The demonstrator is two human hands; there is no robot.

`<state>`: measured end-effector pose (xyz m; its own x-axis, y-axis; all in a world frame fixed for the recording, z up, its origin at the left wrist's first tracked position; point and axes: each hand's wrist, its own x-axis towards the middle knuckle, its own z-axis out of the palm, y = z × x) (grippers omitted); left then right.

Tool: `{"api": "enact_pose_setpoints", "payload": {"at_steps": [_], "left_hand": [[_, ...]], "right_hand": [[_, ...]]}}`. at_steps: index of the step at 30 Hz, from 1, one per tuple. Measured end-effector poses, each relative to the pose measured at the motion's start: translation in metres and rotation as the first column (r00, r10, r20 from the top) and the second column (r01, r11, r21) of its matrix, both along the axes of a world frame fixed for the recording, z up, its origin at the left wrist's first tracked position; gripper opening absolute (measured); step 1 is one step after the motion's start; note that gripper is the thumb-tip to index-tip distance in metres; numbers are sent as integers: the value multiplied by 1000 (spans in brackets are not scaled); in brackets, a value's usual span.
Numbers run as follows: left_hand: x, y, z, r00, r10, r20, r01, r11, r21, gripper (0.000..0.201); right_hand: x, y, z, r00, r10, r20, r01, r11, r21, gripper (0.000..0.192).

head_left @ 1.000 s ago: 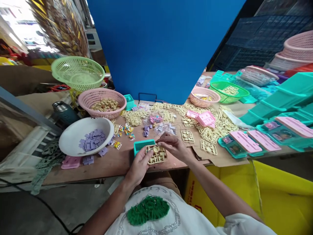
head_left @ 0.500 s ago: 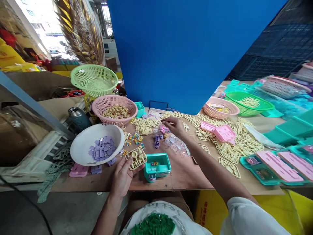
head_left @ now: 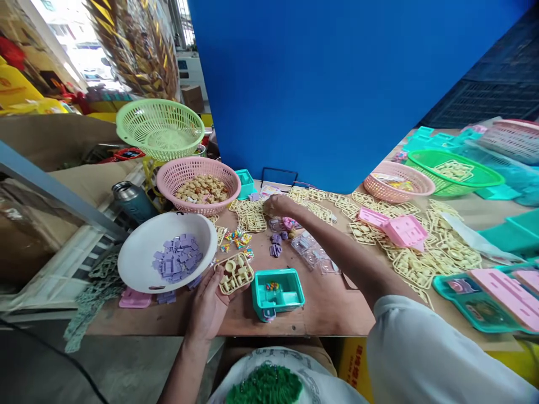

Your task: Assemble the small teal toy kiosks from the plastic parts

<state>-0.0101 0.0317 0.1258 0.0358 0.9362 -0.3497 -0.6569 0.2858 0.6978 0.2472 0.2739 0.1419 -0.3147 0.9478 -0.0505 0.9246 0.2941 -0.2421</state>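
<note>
Our left hand (head_left: pixel 209 307) pinches a cream, round-cornered sprue (head_left: pixel 234 274) just left of the teal box (head_left: pixel 290 302); our right hand's (head_left: pixel 278 206) grip we cannot tell. Bare bench (head_left: pixel 332 310) reaches the front edge.

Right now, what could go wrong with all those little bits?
The teal box sits near the table's front edge, so a bump might spill the colourful bits inside.
The left hand holds a cream frame with its thumb at one side, so it could slip.
The right hand is at the overlapping frames, which might catch on each other.
</note>
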Motion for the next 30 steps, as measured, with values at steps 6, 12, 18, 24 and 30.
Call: {"api": "enact_pose_setpoints", "payload": {"at_steps": [6,12,18,24,30], "left_hand": [[0,4,13,1000,30,-1,-30,1000,10,46],[6,14,30,999,-30,27,28,997,70,33],[21,15,35,991,-125,57,121,991,63,19],[31,9,40,980,-164,109,156,985,78,23],[37,4,40,982,-178,61,165,969,182,39]], "right_hand": [[9,-13,12,988,-56,-142,80,983,168,30],[25,-37,36,891,-68,-448,154,975,158,41],[10,-124,51,651,332,-683,1,899,438,38],[-12,-208,46,772,635,-30,-360,476,802,19],[-23,-236,31,772,601,205,-519,411,749,19]]}}
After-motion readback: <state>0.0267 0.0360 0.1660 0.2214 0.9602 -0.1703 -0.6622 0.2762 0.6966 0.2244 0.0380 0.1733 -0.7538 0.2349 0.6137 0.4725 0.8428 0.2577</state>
